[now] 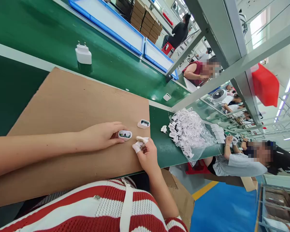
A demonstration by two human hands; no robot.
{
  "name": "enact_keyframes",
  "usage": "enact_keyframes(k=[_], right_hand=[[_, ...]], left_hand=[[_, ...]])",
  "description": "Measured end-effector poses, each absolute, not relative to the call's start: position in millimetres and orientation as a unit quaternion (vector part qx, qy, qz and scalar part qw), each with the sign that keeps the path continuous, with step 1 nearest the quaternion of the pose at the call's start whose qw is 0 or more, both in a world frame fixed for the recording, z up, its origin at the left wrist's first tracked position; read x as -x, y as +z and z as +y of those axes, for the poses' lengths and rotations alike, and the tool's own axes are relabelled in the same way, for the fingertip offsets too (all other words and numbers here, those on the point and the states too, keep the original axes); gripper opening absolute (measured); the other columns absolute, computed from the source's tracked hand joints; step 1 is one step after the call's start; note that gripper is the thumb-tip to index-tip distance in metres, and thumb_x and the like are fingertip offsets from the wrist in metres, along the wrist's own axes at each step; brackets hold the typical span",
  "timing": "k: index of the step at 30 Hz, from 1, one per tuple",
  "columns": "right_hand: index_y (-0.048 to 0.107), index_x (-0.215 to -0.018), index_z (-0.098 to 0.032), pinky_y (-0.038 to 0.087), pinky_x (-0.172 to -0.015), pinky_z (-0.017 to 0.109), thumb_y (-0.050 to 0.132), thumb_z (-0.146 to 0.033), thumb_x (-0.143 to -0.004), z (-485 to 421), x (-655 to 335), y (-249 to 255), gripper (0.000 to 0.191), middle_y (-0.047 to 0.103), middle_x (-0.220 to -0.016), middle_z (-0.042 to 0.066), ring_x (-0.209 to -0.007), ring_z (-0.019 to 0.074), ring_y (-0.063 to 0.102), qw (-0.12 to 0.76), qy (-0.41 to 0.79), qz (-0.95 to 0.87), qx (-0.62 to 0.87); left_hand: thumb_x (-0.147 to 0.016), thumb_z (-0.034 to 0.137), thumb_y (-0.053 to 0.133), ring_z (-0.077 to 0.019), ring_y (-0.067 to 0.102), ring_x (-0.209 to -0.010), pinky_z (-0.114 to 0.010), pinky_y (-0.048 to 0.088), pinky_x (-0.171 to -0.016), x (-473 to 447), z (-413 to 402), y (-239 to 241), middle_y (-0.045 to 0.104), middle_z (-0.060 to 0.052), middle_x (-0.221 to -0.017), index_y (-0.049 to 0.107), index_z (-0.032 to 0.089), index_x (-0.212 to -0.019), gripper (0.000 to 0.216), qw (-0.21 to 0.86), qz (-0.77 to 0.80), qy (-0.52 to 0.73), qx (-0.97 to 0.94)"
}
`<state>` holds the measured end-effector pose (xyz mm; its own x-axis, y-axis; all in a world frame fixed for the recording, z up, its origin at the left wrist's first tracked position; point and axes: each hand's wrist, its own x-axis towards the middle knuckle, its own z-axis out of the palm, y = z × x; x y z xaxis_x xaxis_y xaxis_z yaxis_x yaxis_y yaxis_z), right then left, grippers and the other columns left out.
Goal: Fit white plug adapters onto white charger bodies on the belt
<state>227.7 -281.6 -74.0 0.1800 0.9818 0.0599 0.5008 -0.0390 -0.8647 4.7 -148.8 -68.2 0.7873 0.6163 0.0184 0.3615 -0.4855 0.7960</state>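
My left hand point(105, 135) grips a white charger housing point(125, 135) on the cardboard, its open end showing a circuit board inside. Close by on the right, my right hand point(147, 154) has its fingers pinched together; white finger cots cover some fingertips. Something small and pale is between them, too hidden to name. A second open charger housing point(143, 123) lies just beyond both hands, with parts visible inside. To the right, a single white plug cap point(163, 129) rests on the green bench near a heap of similar white caps point(186, 130) in a clear plastic bag.
Brown cardboard point(87, 100) covers the bench under my hands. A charger with two pins point(83, 54) stands upright behind it, and another white charger point(167, 97) lies near the metal post. Blue-rimmed trays point(111, 24) line the back. A co-worker point(241, 162) sits to the right.
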Motion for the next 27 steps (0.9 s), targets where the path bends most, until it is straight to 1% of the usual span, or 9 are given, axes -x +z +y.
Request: enact_keyframes(k=[2,4,6,8,11,13,17,24,27], right_hand=[[0.075,-0.114,-0.025,0.061,-0.077,0.029,0.077,-0.033,-0.083,-280,-230,-68,0.032,0.064,-0.115,0.006,-0.087,0.0158,0.071,0.430,0.345,-0.536,0.639],[0.075,-0.111,-0.026,0.061,-0.081,0.031,0.077,-0.032,-0.084,-279,-230,-57,0.028,0.065,-0.113,0.006,-0.092,0.0174,0.073,0.450,0.342,-0.522,0.639],[0.075,-0.106,-0.026,0.059,-0.078,0.032,0.075,-0.031,-0.088,-276,-227,-43,0.019,0.067,-0.102,0.004,-0.087,0.0175,0.070,0.434,0.263,-0.555,0.659],[0.077,-0.103,-0.026,0.056,-0.078,0.034,0.074,-0.029,-0.090,-269,-220,-31,0.014,0.069,-0.092,0.004,-0.083,0.0187,0.065,0.385,0.151,-0.625,0.662],[0.077,-0.111,-0.027,0.055,-0.083,0.036,0.068,-0.025,-0.095,-256,-207,-23,0.019,0.072,-0.097,0.006,-0.089,0.0211,0.064,0.301,0.051,-0.721,0.623],[0.076,-0.117,-0.027,0.055,-0.084,0.034,0.065,-0.020,-0.095,-248,-201,-25,0.025,0.072,-0.102,0.007,-0.093,0.0218,0.065,0.251,0.034,-0.754,0.606],[0.075,-0.115,-0.024,0.054,-0.083,0.034,0.062,-0.010,-0.091,-240,-198,-32,0.031,0.069,-0.098,0.008,-0.096,0.0236,0.065,0.170,0.010,-0.784,0.596],[0.073,-0.120,-0.024,0.054,-0.081,0.034,0.055,-0.006,-0.091,-239,-204,-27,0.038,0.069,-0.101,0.009,-0.095,0.0239,0.065,0.189,0.021,-0.804,0.563],[0.074,-0.114,-0.024,0.053,-0.079,0.033,0.057,-0.006,-0.089,-238,-203,-27,0.036,0.067,-0.097,0.008,-0.093,0.0240,0.064,0.173,0.019,-0.810,0.560]], left_hand=[[-0.086,0.068,0.060,-0.0240,0.064,-0.081,-0.032,0.052,-0.071,-8,-151,-72,0.070,-0.009,-0.104,0.072,0.022,-0.114,0.055,0.428,0.298,0.170,-0.836],[-0.085,0.071,0.062,-0.0214,0.062,-0.075,-0.031,0.050,-0.066,-8,-153,-75,0.069,-0.009,-0.102,0.074,0.022,-0.107,0.056,0.441,0.301,0.195,-0.822],[-0.087,0.069,0.060,-0.0203,0.060,-0.072,-0.030,0.048,-0.064,-8,-154,-78,0.068,-0.008,-0.097,0.075,0.021,-0.099,0.052,0.447,0.299,0.212,-0.816],[-0.089,0.065,0.059,-0.0200,0.060,-0.072,-0.030,0.047,-0.063,-7,-154,-79,0.067,-0.008,-0.093,0.076,0.021,-0.096,0.047,0.446,0.291,0.219,-0.817],[-0.090,0.061,0.057,-0.0188,0.059,-0.071,-0.030,0.047,-0.063,-7,-155,-81,0.065,-0.007,-0.090,0.077,0.021,-0.096,0.045,0.440,0.283,0.233,-0.820],[-0.090,0.060,0.055,-0.0181,0.059,-0.070,-0.029,0.046,-0.064,-7,-156,-83,0.064,-0.007,-0.088,0.076,0.021,-0.090,0.045,0.432,0.278,0.242,-0.823],[-0.091,0.061,0.057,-0.0184,0.060,-0.073,-0.030,0.044,-0.065,-7,-156,-85,0.064,-0.006,-0.088,0.073,0.021,-0.083,0.043,0.434,0.283,0.251,-0.818],[-0.089,0.056,0.062,-0.0175,0.058,-0.067,-0.031,0.041,-0.061,-8,-153,-91,0.061,-0.004,-0.082,0.070,0.021,-0.076,0.039,0.448,0.278,0.253,-0.811],[-0.089,0.057,0.061,-0.0174,0.058,-0.068,-0.031,0.041,-0.062,-8,-153,-93,0.061,-0.004,-0.084,0.069,0.020,-0.075,0.039,0.443,0.287,0.247,-0.812]])
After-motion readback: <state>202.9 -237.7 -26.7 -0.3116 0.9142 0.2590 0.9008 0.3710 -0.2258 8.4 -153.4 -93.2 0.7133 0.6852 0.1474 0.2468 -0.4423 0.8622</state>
